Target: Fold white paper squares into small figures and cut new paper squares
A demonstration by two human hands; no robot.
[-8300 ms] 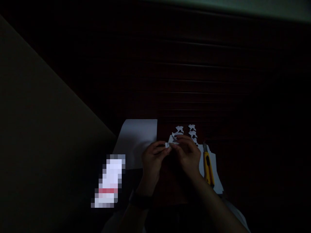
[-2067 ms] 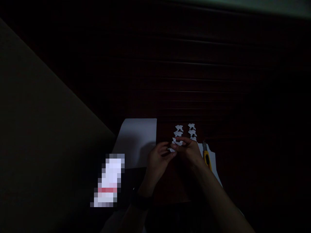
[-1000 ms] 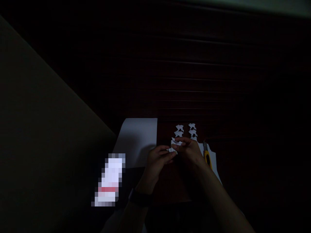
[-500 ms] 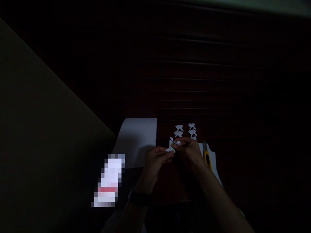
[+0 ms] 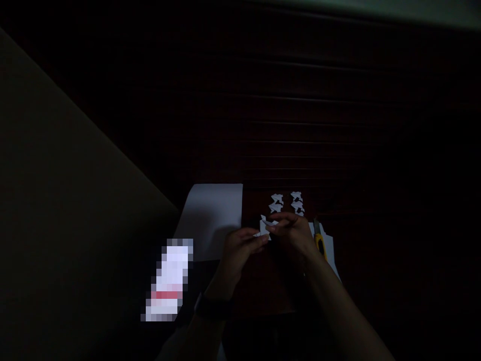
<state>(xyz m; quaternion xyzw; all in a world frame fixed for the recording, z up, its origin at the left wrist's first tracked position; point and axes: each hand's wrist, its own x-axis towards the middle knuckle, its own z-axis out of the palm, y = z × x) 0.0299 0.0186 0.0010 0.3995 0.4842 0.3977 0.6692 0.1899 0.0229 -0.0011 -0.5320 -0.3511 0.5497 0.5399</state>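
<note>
At the dark table (image 5: 265, 288), a folded white paper (image 5: 264, 227)
The left hand (image 5: 236, 250) pinches its lower part, the right hand (image 5: 296, 236) its upper flap, fingers (image 5: 256, 245) narrow.

Text: none legible | Bright patch (image 5: 171, 273) — pixelated, unreadable

The right forearm (image 5: 330, 293) hides part of the yellow-handled utility knife (image 5: 320, 244); fingers (image 5: 286, 217) partly cover the folded white paper (image 5: 263, 229); a bright white rectangle (image 5: 170, 273) is pixelated.
</note>
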